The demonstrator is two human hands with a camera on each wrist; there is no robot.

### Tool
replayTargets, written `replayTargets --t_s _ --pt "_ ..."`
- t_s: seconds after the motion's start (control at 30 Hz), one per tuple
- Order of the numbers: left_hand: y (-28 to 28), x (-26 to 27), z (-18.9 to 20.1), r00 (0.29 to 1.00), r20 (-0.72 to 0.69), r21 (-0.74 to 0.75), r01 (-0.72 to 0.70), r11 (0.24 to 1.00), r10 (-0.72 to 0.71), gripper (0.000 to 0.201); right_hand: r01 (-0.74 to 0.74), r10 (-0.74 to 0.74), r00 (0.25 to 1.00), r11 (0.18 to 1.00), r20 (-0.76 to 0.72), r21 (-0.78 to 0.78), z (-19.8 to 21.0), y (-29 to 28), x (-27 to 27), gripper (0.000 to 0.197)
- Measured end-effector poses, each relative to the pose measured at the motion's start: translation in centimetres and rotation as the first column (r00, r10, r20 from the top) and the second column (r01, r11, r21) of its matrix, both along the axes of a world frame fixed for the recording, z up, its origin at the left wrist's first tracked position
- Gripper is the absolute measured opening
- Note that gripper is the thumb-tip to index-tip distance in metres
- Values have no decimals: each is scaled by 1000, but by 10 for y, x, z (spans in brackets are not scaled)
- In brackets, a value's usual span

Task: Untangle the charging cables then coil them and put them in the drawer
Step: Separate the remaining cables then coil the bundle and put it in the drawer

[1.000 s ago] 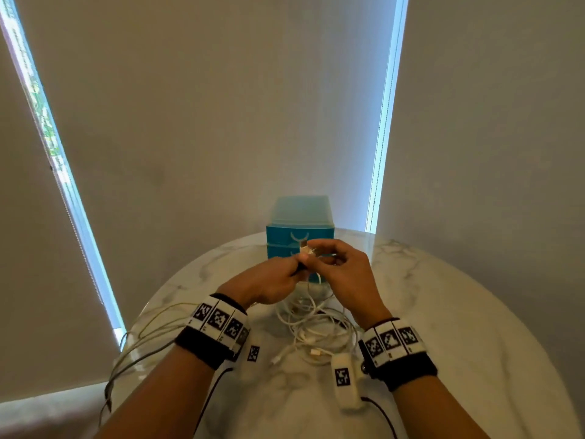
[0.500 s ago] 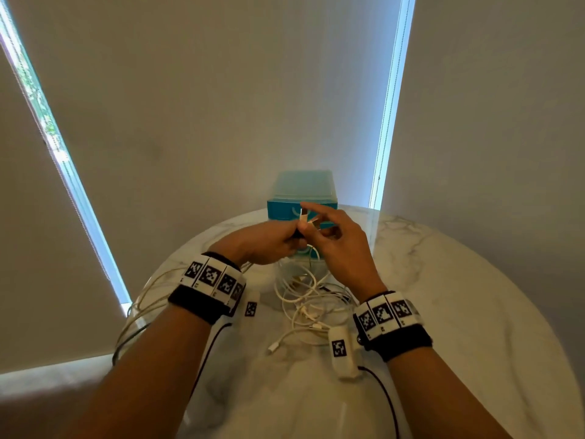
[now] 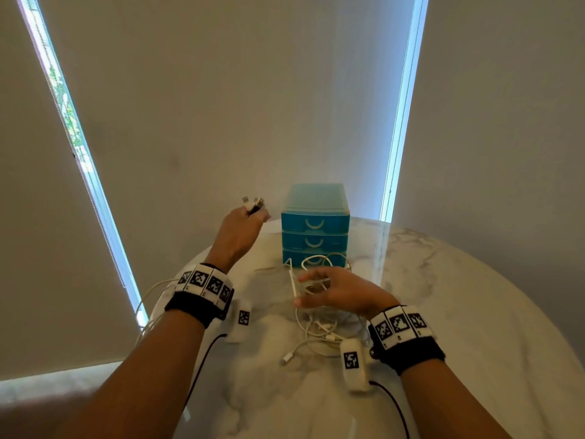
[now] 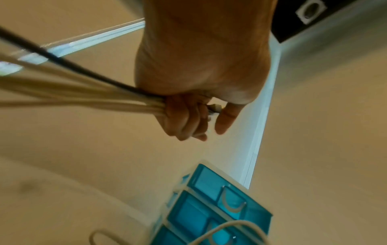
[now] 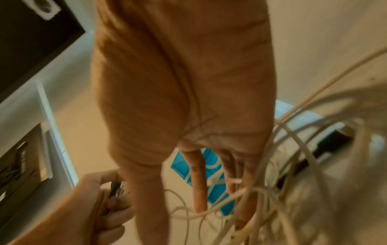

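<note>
My left hand [image 3: 250, 217] is raised left of the blue drawer unit [image 3: 315, 229] and grips several cable plug ends [image 3: 253, 204]. In the left wrist view its fingers [image 4: 184, 119] curl round a bundle of white cables and one black cable [image 4: 83, 94] that runs off left. My right hand [image 3: 304, 288] hovers low over the tangle of white cables [image 3: 316, 331], in front of the drawers. Its fingers [image 5: 196, 182] are straight and spread, with cable loops [image 5: 272, 190] running across and between them. All three drawers look closed.
The round marble table [image 3: 459, 312] carries the drawer unit near its far edge. Cables [image 3: 148, 305] hang over the table's left edge. Tagged white wrist units [image 3: 354, 365] with black cords sit by my forearms. Blinds and a bright window strip [image 3: 399, 122] stand behind.
My hands were together at a plug in front of the drawers. The left hand has pulled up and left with the plug ends; the right hand has let go and dropped onto the tangle.
</note>
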State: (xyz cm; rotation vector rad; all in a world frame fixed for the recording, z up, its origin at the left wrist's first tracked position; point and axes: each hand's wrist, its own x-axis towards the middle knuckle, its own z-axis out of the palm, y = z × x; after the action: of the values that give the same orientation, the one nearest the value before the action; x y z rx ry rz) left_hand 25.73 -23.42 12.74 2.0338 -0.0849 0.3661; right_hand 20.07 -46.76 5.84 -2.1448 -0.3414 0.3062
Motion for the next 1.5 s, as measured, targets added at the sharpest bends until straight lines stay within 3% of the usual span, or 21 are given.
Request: replayTargets --t_s 0.07,0.17,0.27,0.4,0.5,0.6,0.7,0.93,1.07,1.17,1.33,1.5 --pt "-3 5 -7 996 -81 -38 -36 999 33 25 45 -45 999 999 1 20 -5 -3 1 39" --pt "-13 7 -23 971 -192 -102 122 987 -140 26 215 -224 974 966 47 140 -8 -7 7 17" --pt "-28 5 -37 938 -212 -124 255 959 -276 33 340 -413 903 858 122 384 -8 -15 11 18" --pt "-37 6 -48 904 -162 -337 326 883 -396 30 327 -448 893 713 43 620 -8 -26 9 18" --pt "-38 6 -49 928 -120 -345 295 891 -354 34 329 -461 887 576 -35 749 -11 -34 9 21" --pt "-43 -2 -53 953 -112 -237 251 939 -283 41 351 -482 871 468 -99 811 -14 -33 11 19" --pt "-52 -15 -57 935 -125 -148 314 938 -332 33 343 -463 880 463 -106 817 -14 -23 8 21" --pt "-57 -29 -53 891 -110 -90 433 897 -441 26 290 -427 904 605 -5 741 -12 -16 -2 33" --pt "-58 -30 -54 901 -72 -72 424 903 -429 17 318 -405 911 579 -74 751 -16 -21 -1 39" --pt "-56 -28 -55 937 -16 -150 343 927 -349 9 329 -425 900 522 -95 787 -15 -24 -1 38" --pt "-48 -20 -60 971 9 -285 231 930 -238 14 340 -451 885 461 -113 820 -13 -31 3 25" --pt "-46 -14 -64 980 14 -302 196 933 -201 16 369 -461 875 440 -147 818 -13 -34 5 24"
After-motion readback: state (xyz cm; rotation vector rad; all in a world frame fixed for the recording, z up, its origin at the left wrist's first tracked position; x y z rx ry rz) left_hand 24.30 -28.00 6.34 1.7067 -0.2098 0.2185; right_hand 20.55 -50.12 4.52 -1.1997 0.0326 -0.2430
